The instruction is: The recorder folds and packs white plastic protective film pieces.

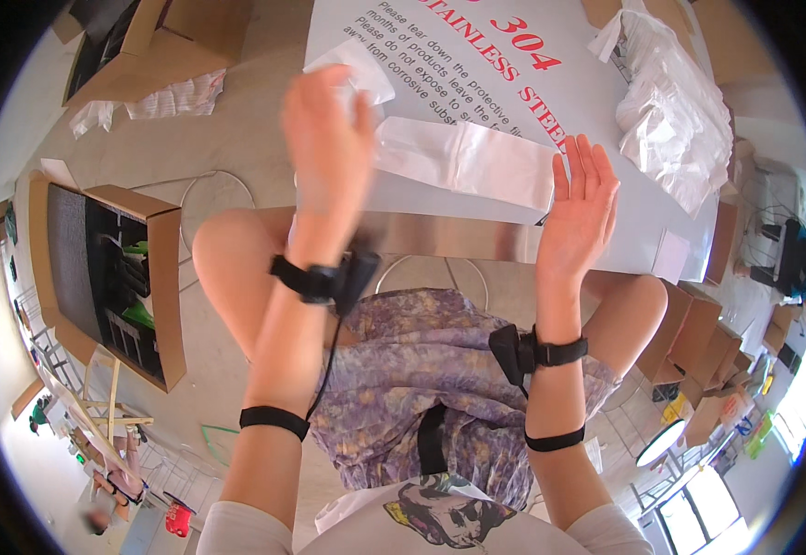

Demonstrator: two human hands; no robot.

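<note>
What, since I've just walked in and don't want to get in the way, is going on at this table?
A person is working bare-handed with thin white sheets at a grey-topped table. The left hand, blurred, is at a small white sheet; its grip is unclear. The right hand is open at the right end of a long white strip. A white pile lies farther right.

Room, itemised: greyish floor (260, 129) lay toward ten o'clock, a pale wall (33, 461) and wooden frame (112, 407) stood at eight, and brightly lit windows (699, 513) glowed around four.
</note>
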